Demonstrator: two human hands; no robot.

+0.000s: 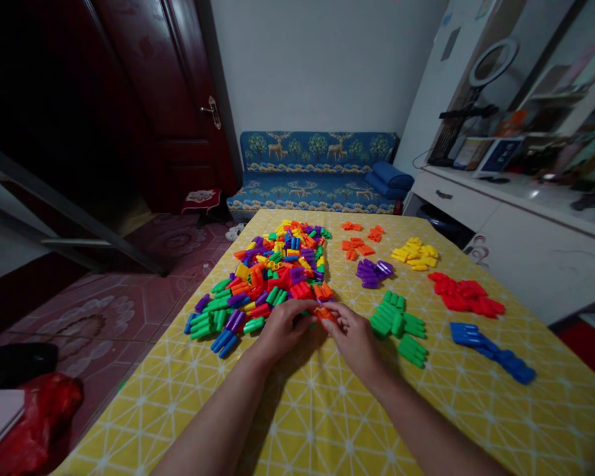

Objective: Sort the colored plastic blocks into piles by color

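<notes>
Left hand [288,322]: pinching the left side of an orange piece [326,314]
Right hand [350,330]: pinching the same orange piece from the right
Orange piece: between the hands, over the middle of the counter [307,423]
Mixed pile [272,271]: left and farther off
Green group [391,317]: near the right hand
Blue group [493,350]: right of the green group, beyond which lies the red group [463,295]

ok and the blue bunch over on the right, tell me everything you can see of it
The blue bunch is a run of bright, slightly shiny pieces, plastic by the look, with finger-like prongs at the far left end. It lies flat and slanting on the yellow cloth, nearer than the red pile and apart from it. Its exact piece count and joins are too unclear to tell.
</notes>
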